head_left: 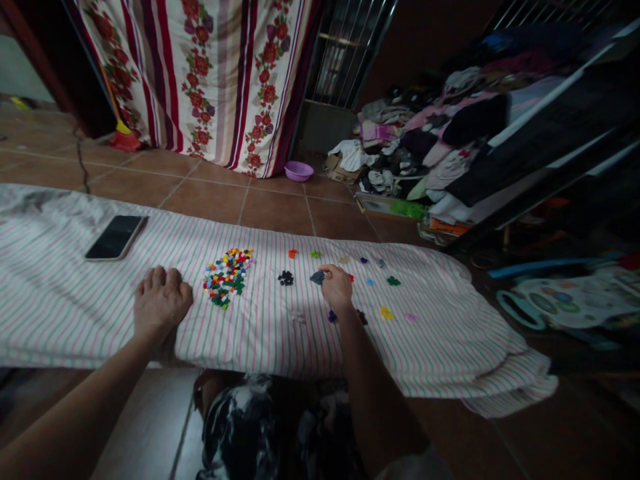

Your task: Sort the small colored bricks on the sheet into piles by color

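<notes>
My left hand (pixel 163 300) rests on the striped cloth (pixel 270 333), fingers curled down over it, left of a mixed pile of small colored pieces (pixel 227 277). Right of that pile, my right hand (pixel 336 287) reaches to a small dark grey heap (pixel 317 277), its fingertips bent together at the heap's edge; whether a piece is between them is too small to tell. Black pieces (pixel 285 277) lie left of the grey heap. Orange (pixel 293 253), lime (pixel 315 254), dark green (pixel 393 281), yellow (pixel 386 312) and pink (pixel 411 317) groups lie around.
A phone (pixel 116 237) lies on the cloth at the left. Beyond the cloth are a purple basin (pixel 299 171), a floral curtain (pixel 200 80) and a red broom (pixel 125 138) on the tiled floor. Clothes (pixel 450 133) are heaped at the back right.
</notes>
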The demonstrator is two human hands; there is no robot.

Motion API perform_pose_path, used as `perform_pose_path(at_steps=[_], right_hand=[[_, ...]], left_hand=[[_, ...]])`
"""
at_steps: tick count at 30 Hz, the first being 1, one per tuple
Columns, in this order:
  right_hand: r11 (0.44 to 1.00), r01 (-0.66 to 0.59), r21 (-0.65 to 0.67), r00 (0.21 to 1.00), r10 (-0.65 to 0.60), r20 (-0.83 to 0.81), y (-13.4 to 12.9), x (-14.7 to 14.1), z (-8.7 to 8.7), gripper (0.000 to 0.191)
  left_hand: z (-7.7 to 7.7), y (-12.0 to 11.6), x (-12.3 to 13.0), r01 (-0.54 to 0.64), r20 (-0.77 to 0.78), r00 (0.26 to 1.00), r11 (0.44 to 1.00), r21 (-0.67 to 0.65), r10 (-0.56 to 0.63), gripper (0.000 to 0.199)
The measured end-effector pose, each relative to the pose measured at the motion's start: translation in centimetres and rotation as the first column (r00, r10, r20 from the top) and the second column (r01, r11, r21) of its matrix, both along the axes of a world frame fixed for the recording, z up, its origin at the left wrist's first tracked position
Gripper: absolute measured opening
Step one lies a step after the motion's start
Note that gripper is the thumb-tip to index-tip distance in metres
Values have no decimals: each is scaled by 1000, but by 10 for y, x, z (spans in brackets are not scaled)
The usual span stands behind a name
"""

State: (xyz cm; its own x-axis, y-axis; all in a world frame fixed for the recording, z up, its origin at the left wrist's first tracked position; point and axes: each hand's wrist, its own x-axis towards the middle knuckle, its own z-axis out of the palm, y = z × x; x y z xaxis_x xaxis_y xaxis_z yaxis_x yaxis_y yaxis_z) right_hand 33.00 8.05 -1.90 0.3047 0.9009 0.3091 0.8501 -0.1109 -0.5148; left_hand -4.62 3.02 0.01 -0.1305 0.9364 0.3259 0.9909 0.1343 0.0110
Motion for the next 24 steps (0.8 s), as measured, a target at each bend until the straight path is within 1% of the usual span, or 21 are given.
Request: perform_pose_path(at_steps=[6,9,12,15,19,24], right_hand=[[997,33,67,999,-34,10,-1,-9,11,36],[993,-7,118,1000,7,-2,-1,-23,19,33],[982,-107,158,993,113,-26,-1,-46,25,31],[951,-256,172,963,267,-44,-2,-74,27,28],[873,-459,166,879,473,-57,-8,-113,28,22],[766,-638,77,766,642,-28,-17,-154,25,17]], left_hand=[[1,1,1,-22,15,1000,1000,-9,22,29],[1,2,0,-21,32,999,999,-32,22,31],[0,2,-1,-14,54,998,999,-37,16,33],[-2,2,-2,-26,49,998,999,-30,28,35],[-2,2,-1,-38,35,999,998,-40,40,40],[-1,3,-1,-38,33,999,998,-43,39,40]])
